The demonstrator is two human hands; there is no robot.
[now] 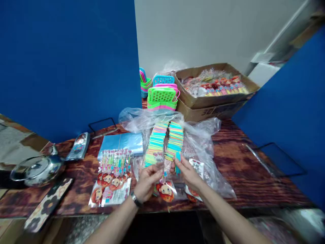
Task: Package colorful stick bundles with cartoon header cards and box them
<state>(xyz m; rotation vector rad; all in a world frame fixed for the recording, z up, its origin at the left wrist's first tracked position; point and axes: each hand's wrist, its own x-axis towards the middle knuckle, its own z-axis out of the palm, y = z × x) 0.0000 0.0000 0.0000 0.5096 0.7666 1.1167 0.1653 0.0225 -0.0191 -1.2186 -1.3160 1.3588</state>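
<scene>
- Blue panels (68,67) rise beyond and to either side of the two rows of coloured sticks (155,145).
- The desk (228,162), dark brown and streaked, spreads under and around the rows.
- A cardboard box (218,101), open and filled with wrapped items, sits behind the rows and to their right, on top of another box (210,113).
- See-through plastic (203,139) lies crumpled around the rows, most of it behind them and to their right.
- Baskets (162,98) in green, pink and blue are nested just behind the rows.
- Blue film (122,142) lies flat to the left of the rows.
- Printed packets (111,183) lie nearer the person than the film, left of the rows.
- A shiny pot (42,171) stands well left of the rows.
- A flower-patterned phone (48,205) lies front left of the rows, jutting past the desk's edge.
- The left hand (149,181), at the near end of the rows, is nearly closed, pinching a printed bag (166,191).
- The right hand (185,171), just in front of the right-hand row, closes its thumb and fingers on a few blue sticks (177,165).
- A dark watch (135,200) circles the left wrist, front left of the rows.
</scene>
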